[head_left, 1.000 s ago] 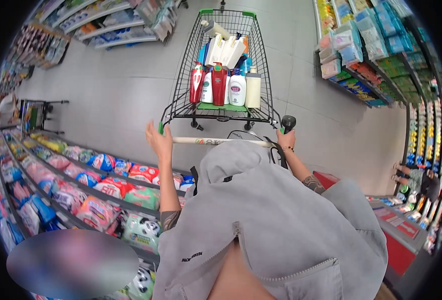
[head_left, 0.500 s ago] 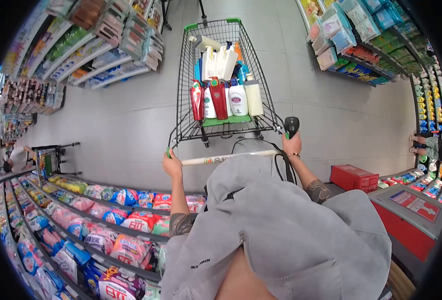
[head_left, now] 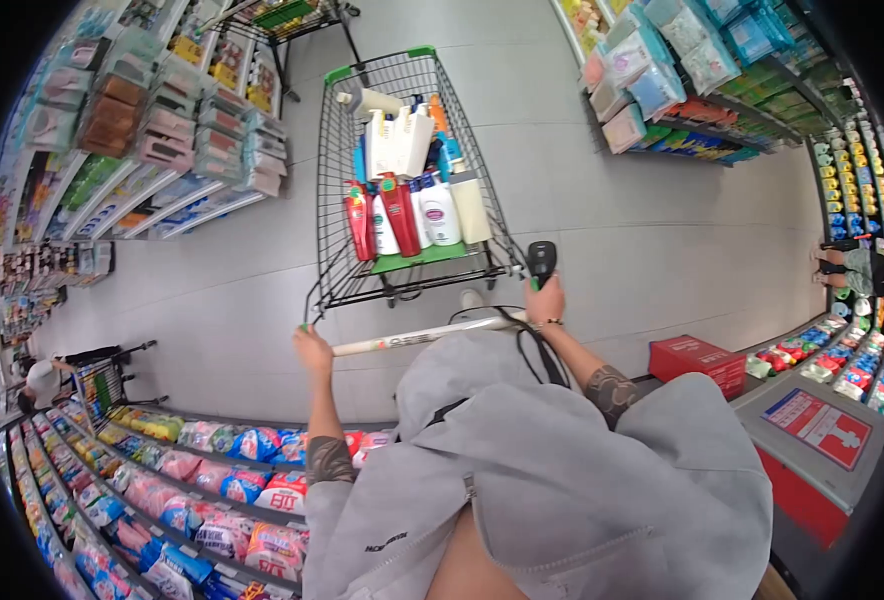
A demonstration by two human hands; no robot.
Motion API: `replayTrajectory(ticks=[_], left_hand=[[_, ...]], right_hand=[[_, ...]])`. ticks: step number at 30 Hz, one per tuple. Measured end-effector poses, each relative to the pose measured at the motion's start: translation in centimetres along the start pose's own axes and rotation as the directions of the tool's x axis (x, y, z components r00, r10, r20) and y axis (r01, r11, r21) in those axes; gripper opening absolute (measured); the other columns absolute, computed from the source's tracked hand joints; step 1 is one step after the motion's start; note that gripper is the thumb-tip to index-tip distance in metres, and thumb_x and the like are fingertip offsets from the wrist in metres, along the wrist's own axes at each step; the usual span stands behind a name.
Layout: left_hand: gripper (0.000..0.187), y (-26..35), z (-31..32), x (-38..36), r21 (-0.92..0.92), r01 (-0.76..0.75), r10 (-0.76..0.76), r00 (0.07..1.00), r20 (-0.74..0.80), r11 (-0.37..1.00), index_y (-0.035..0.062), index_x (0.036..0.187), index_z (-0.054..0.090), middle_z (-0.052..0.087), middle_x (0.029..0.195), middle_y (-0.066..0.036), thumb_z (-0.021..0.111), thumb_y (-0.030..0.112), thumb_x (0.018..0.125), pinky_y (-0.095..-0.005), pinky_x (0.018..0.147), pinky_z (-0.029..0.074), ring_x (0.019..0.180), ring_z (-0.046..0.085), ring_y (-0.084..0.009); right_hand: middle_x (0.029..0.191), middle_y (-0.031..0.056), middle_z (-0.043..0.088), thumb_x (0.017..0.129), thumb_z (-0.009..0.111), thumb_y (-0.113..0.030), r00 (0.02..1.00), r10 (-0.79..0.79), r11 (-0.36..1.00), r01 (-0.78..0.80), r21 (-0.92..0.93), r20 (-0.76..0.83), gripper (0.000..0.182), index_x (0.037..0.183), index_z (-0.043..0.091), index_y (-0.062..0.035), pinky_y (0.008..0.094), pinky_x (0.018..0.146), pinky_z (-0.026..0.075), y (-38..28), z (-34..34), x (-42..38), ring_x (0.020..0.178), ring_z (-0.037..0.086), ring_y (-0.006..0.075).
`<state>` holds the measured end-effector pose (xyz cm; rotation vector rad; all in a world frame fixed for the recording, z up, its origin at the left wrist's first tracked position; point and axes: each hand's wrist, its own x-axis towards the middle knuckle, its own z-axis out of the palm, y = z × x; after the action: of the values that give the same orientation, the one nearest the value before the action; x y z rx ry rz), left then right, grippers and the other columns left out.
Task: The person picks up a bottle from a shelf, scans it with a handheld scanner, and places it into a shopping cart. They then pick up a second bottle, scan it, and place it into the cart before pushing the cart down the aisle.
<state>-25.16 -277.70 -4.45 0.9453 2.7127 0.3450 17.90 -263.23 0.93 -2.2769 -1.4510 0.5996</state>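
A wire shopping cart (head_left: 334, 250) with green trim stands ahead of me, slightly tilted leftward in view. My left hand (head_left: 313, 350) is wrapped around the left end of its pale handlebar (head_left: 422, 338). At the right end, my right hand (head_left: 546, 300) grips the bar, close to a black scanner-like device (head_left: 542, 262) that stands just above the fingers. Inside the cart are several pump bottles: a dark red bottle (head_left: 399, 215), a white bottle (head_left: 440, 214), a cream bottle (head_left: 471, 208) and, behind them, a white bottle (head_left: 414, 143). A cream bottle (head_left: 374, 102) lies on its side at the back.
Shelves of packaged goods (head_left: 232, 480) run along the near left. Another shelf unit (head_left: 152, 130) stands at upper left, and one (head_left: 692, 80) at upper right. A second cart (head_left: 277, 20) is at the top, another (head_left: 107, 380) far left near a person. Red box (head_left: 697, 365) sits right.
The cart and both my hands have shifted left and slightly down in view, and the cart has turned a little. More of the second cart at the top now shows.
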Motion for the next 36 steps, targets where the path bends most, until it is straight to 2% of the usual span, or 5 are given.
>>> replayTrajectory(ticks=[11, 13, 22, 25, 36], left_hand=[[0.026, 35.0, -22.2, -7.1, -0.729, -0.622, 0.554, 0.728, -0.404, 0.285, 0.001, 0.108, 0.058, 0.058, 0.103, -0.012, 0.063, 0.007, 0.083, -0.0339, 0.077, 0.047, 0.089, 0.059, -0.0251], [0.02, 38.4, -27.4, -9.5, -0.549, -0.834, 0.698, 0.359, -0.62, -0.057, 0.0, 0.105, 0.056, 0.059, 0.096, -0.016, 0.054, 0.002, 0.085, -0.0325, 0.069, 0.045, 0.082, 0.056, -0.0208], [0.005, 47.3, -37.7, -12.1, -0.94, 0.015, 0.93, 0.155, -0.335, -0.341, 0.0066, 0.082, 0.067, 0.063, 0.08, -0.006, 0.065, 0.01, 0.08, -0.0252, 0.062, 0.047, 0.075, 0.059, -0.0166], [0.005, 49.4, -36.9, -12.3, -0.726, 0.228, 0.585, 0.76, -0.283, -0.649, 0.0059, 0.07, 0.068, 0.061, 0.068, -0.003, 0.071, 0.007, 0.074, -0.0183, 0.05, 0.043, 0.061, 0.054, -0.012], [0.015, 55.9, -37.4, 1.9, -0.638, 0.364, 0.659, 0.685, -0.31, -0.678, 0.0075, 0.065, 0.066, 0.058, 0.063, -0.003, 0.068, 0.013, 0.078, -0.0197, 0.041, 0.039, 0.055, 0.051, -0.0123]], right_hand=[[0.085, 0.0244, 0.063, 0.074, 0.064, -0.028, 0.997, -0.039, 0.998, 0.042, 0.042, -0.059, 0.042, 0.101, 0.051, 0.0018, 0.05, 0.07, 0.048, -6.0, -0.7, 9.4, 0.082, 0.061, 0.0427], [0.086, 0.024, 0.063, 0.073, 0.064, -0.028, 0.998, -0.036, 0.999, 0.038, 0.025, -0.059, 0.042, 0.101, 0.051, 0.0018, 0.05, 0.071, 0.049, -7.0, -0.9, 11.3, 0.082, 0.061, 0.0426], [0.095, 0.0215, 0.062, 0.073, 0.063, -0.027, 0.999, 0.037, 0.997, -0.038, -0.065, -0.014, 0.046, 0.107, 0.049, 0.0014, 0.0466, 0.075, 0.05, -11.0, -1.3, 19.3, 0.088, 0.062, 0.0386], [0.093, 0.0228, 0.063, 0.072, 0.066, -0.03, 0.995, 0.102, 0.994, -0.101, -0.052, 0.008, 0.048, 0.104, 0.05, 0.0015, 0.047, 0.077, 0.05, -13.1, -1.5, 21.4, 0.089, 0.061, 0.0396], [0.091, 0.0251, 0.064, 0.071, 0.065, -0.034, 0.985, 0.149, 0.977, -0.161, -0.142, -0.089, 0.051, 0.105, 0.053, 0.0012, 0.0477, 0.078, 0.049, -16.0, -2.0, 30.1, 0.088, 0.061, 0.0419]])
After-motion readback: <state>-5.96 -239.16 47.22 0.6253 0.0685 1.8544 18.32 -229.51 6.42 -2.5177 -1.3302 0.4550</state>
